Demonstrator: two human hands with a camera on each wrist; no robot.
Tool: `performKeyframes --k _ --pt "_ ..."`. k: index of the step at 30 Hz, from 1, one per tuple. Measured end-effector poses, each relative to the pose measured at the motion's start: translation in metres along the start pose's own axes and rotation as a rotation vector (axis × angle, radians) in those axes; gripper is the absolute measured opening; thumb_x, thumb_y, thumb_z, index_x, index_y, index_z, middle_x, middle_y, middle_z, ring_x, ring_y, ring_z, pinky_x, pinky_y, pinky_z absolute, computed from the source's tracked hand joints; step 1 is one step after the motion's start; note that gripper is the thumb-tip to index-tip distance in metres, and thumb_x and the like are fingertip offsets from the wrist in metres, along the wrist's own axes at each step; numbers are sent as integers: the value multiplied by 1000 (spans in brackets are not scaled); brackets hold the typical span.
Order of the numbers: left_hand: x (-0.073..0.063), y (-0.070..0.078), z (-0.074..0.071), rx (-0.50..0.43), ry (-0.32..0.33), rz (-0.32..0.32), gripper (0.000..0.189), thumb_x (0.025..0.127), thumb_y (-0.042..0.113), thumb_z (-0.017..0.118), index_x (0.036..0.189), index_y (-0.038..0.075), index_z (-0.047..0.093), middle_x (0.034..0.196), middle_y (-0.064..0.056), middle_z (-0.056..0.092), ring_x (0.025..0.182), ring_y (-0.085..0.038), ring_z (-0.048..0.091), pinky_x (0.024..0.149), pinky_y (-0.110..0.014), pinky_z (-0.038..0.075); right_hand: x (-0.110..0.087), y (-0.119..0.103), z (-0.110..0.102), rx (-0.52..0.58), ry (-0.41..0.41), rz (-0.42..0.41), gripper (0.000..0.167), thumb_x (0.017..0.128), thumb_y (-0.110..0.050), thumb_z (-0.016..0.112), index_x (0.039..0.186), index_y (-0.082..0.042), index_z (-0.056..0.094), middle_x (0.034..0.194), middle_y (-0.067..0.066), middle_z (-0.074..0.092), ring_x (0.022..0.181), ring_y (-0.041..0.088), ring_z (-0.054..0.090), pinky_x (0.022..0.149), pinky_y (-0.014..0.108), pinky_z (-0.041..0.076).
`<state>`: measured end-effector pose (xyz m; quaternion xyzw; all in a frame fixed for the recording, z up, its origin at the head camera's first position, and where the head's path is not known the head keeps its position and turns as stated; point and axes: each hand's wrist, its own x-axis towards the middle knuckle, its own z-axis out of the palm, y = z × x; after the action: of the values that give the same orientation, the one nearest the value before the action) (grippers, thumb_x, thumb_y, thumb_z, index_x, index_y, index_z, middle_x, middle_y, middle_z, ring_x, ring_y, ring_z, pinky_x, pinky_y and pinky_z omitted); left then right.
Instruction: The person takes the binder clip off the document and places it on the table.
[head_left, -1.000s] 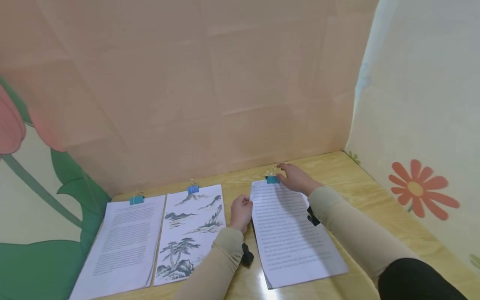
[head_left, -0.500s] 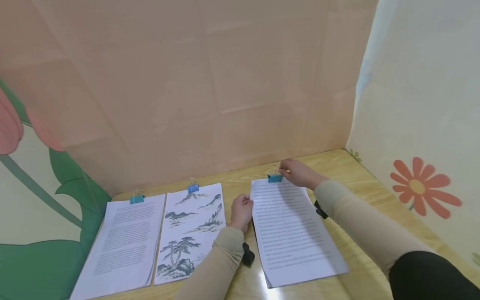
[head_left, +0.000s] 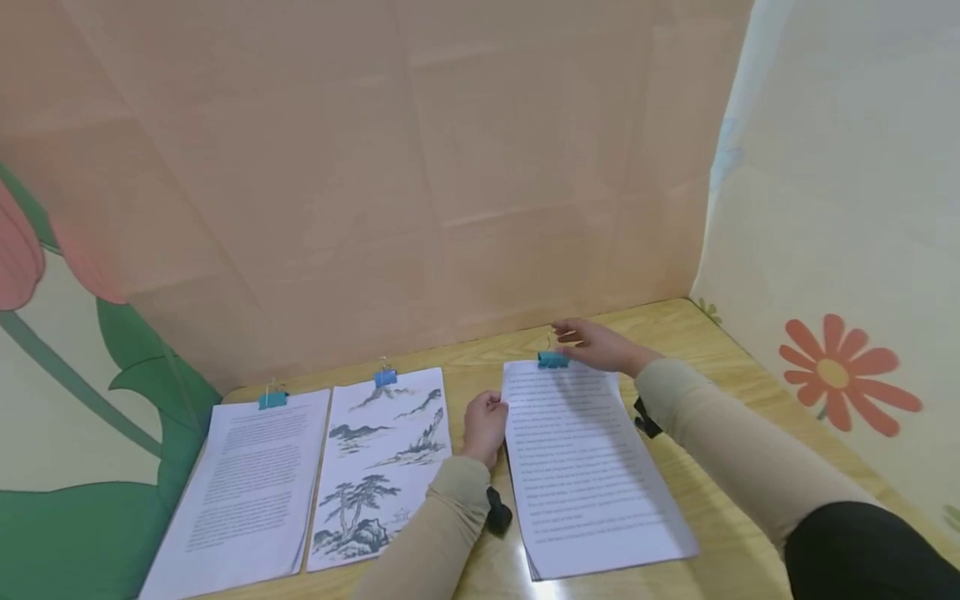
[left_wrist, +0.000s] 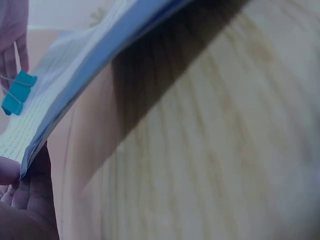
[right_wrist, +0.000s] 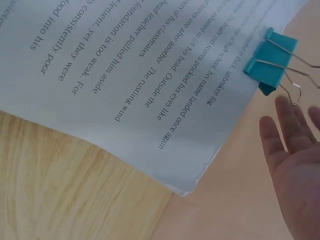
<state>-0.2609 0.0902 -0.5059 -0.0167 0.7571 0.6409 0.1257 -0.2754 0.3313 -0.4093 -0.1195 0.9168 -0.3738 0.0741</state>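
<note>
A stack of printed sheets [head_left: 592,467] lies at the right of the table, its upper left edge raised. My left hand [head_left: 484,423] pinches that edge between thumb and fingers, as the left wrist view also shows. On the stack's top edge sits a teal binder clip [right_wrist: 272,61], its wire handles [right_wrist: 287,62] standing out beyond the paper. My right hand [right_wrist: 295,165] is beside the clip with fingers extended and apart. A fingertip is close to one wire handle; whether it touches, I cannot tell.
Left of my hands lie a sheet with ink landscape drawings [head_left: 375,467], held by a blue binder clip [head_left: 386,377], and another printed stack [head_left: 247,483] with a teal clip [head_left: 273,400]. The wooden table [head_left: 645,333] meets a covered wall [head_left: 450,208] behind.
The teal clip has shifted slightly right along the top edge. My right hand's fingers, bunched at its handle half a second ago, are now spread. My left hand keeps its hold.
</note>
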Motion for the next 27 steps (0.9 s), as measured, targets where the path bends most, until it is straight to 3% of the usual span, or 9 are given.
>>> performKeyframes --k 4,9,12,16,20,23,27 --pt "0 1 0 -9 25 10 16 99 3 57 110 0 68 97 -8 69 86 -18 65 77 -34 55 2 -3 -4 123 -44 50 61 107 -11 56 156 12 28 151 35 40 136 48 46 109 57 42" --pt "-2 0 1 -60 15 11 15 98 2 56 106 1 68 93 -7 69 82 -17 64 74 -31 53 1 -7 -5 91 -69 97 51 105 -19 62 144 11 49 143 30 54 131 45 51 107 55 45" --pt "-2 0 2 -75 5 15 15 98 1 55 105 1 68 91 -6 70 78 -16 64 70 -29 53 0 -10 -5 81 -82 103 47 106 -21 61 140 9 53 142 29 55 130 44 52 105 55 46" --pt "-2 -1 1 -75 3 12 16 98 1 55 106 1 69 91 -6 70 78 -16 65 70 -29 53 1 -12 -4 185 -57 120 53 108 -20 55 149 11 40 147 33 46 127 44 55 106 57 45" --pt "-2 -1 0 -84 -9 -12 16 99 3 55 108 2 69 93 -6 71 80 -17 66 72 -30 55 2 -6 -6 269 -67 160 59 109 -18 54 153 13 31 145 34 48 118 38 62 105 53 47" --pt "-3 -1 1 -99 -15 -20 17 99 3 55 109 2 69 94 -6 72 81 -17 68 72 -31 56 0 -1 -10 259 -121 162 64 106 -17 58 154 14 30 150 33 44 127 39 56 108 52 45" --pt "-4 -1 1 -117 -21 -9 17 100 2 55 110 0 69 94 -7 73 80 -17 68 71 -30 56 -5 2 -17 237 -167 121 65 101 -14 65 153 12 34 156 33 37 142 48 38 114 59 35"
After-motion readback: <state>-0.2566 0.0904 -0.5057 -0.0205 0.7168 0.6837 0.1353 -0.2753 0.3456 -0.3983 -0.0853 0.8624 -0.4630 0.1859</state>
